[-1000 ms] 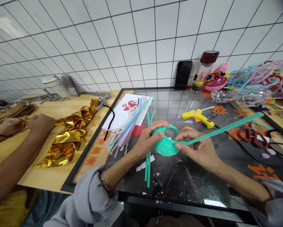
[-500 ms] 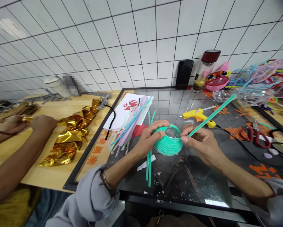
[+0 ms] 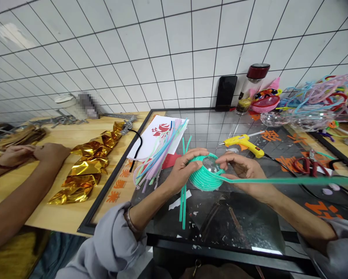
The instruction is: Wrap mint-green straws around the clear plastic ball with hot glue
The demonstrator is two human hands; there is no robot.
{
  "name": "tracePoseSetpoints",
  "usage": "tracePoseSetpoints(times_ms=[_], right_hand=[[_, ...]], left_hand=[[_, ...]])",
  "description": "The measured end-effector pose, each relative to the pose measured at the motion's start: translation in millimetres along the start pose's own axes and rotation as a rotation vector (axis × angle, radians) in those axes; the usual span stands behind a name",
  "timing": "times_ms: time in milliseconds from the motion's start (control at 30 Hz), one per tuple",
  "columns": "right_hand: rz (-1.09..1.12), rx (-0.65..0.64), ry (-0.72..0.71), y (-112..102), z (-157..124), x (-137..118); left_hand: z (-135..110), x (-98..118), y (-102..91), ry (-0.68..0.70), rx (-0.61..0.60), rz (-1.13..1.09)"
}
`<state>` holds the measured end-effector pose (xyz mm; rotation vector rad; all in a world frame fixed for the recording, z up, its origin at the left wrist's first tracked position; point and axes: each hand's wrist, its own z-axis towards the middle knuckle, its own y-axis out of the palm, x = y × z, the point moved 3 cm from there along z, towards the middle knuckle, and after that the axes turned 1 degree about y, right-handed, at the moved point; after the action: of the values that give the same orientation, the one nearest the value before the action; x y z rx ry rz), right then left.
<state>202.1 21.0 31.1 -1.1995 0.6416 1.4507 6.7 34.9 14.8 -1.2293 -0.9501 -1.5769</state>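
Observation:
A bowl-shaped coil of green pipe cleaner (image 3: 207, 181) sits on the dark tabletop, wound around a clear, shiny core (image 3: 211, 164). My left hand (image 3: 182, 170) is closed on its left side, fingers over the far rim and thumb on the near rim. At the right rim, the fingertips of my right hand (image 3: 245, 168) bend over the coil's edge, with the thumb close to the strip. From there a loose green pipe cleaner strip (image 3: 284, 180) runs across that hand and out to the right edge of view. Two green pipe cleaners (image 3: 182, 209) lie left of the coil.
A yellow glue gun (image 3: 243, 143) lies behind my right hand, its cord trailing right past red-handled scissors (image 3: 309, 164). Colourful pipe cleaners (image 3: 162, 151) lie on white paper (image 3: 146, 133). A phone (image 3: 226, 93) and glass bottle (image 3: 251, 89) stand behind. Another person's hands (image 3: 50, 153) work near gold foil (image 3: 86, 166).
The loose end of the green strip has swung down from pointing up and right to lying level across my right hand. My right fingers have moved onto the rim; my left hand stays put.

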Motion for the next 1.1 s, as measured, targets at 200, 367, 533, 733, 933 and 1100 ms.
tracePoseSetpoints(times_ms=[200, 367, 533, 733, 933, 1100], right_hand=[[-0.125, 0.017, -0.027, -5, 1, 2], [-0.254, -0.032, -0.036, -1, 0, 1], [-0.315, -0.117, -0.044, 4, -1, -5], [-0.374, -0.176, -0.075, 9, -3, -15], [-0.397, -0.174, -0.12, 10, -1, -16], [-0.416, -0.193, -0.148, 11, -1, -18]], left_hand=[[-1, 2, 2.8, 0.024, -0.019, 0.016], [-2, 0, 2.5, 0.012, -0.007, 0.024], [-4, -3, 2.8, -0.03, -0.013, 0.027], [-4, -2, 6.3, -0.011, -0.021, -0.057], [-4, -1, 6.5, 0.013, -0.039, -0.039], [-6, 1, 7.6, 0.03, -0.061, 0.001]])
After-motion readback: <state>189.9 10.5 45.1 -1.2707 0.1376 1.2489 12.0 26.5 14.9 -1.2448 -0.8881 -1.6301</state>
